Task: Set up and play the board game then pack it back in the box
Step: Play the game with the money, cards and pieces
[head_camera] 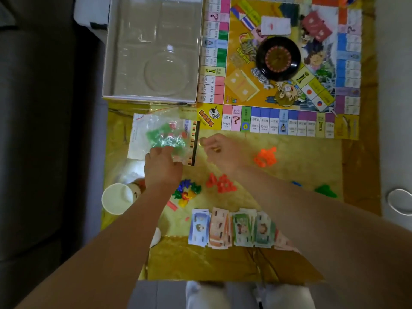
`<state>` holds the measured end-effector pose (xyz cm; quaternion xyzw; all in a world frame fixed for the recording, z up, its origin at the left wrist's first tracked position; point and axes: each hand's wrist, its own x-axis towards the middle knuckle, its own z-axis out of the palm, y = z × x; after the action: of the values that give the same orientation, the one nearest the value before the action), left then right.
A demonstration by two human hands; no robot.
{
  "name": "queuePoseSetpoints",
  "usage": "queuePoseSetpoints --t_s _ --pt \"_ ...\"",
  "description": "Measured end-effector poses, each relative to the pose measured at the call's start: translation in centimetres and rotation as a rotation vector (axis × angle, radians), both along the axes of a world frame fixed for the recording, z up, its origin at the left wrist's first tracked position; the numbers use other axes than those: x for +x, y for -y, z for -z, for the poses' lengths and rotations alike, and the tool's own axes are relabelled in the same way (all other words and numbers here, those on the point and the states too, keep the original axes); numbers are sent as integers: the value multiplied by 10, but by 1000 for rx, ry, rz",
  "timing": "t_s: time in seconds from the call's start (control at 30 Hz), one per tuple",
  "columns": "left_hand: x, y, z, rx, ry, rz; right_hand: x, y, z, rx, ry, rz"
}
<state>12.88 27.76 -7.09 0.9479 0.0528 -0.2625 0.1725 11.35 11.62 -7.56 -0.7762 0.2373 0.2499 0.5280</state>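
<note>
Holding bag (pixel 166 136), left grip (pixel 162 167), zip away

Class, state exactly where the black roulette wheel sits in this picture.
In the head view, the black roulette wheel sits upper right, on the middle of the game board, just below the white card stack and right of the open box.
</note>
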Motion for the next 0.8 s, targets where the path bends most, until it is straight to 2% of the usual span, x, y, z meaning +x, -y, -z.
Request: queuePoseSetpoints --t_s 0.07,0.17,0.27,0.33,0.43,0.63,0.8 --pt "-2 11 -4 26 138 -18 -7 25 -2 -42 5 47" --pt "-5 43 -10 -100 268 3 -23 71 -2 -179 10 52" --pt "-13 91 -8 -237 169 180 -47 118 -1 -336 -33 20" --pt "-23 125 -2 -238 48 285 -60 141 5 -411 -60 -18" --pt "-37 161 12 -196 -79 320 -73 160 14 -469 -87 -103" --pt "-51 191 38 -145 -45 327 -80 170 39 -475 -106 -179" --pt "-48 207 54 -139 -39 230 -70 169 48 -400 -69 -110"
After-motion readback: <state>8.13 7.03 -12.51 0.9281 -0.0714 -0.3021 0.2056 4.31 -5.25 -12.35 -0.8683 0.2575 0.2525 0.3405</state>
